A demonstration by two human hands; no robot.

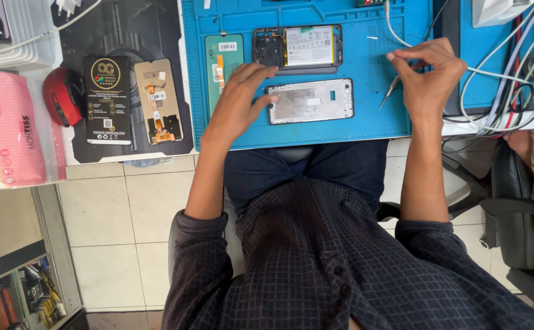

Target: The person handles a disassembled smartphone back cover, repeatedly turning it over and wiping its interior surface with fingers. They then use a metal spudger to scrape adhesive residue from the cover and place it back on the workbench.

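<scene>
Hands: left (240, 98) on frame (311, 101), right (429, 74) gripping tweezers (389, 93).

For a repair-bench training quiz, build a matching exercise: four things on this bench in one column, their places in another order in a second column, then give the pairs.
Things:
1. silver rectangular metal phone frame
2. opened phone body with white battery
3. thin metal tweezers
4. red rounded object

Places:
A. in the right hand
B. under the left hand fingertips
C. far edge of the blue mat, beyond the frame
D. left of the black box

Pairs: 1-B, 2-C, 3-A, 4-D
</scene>
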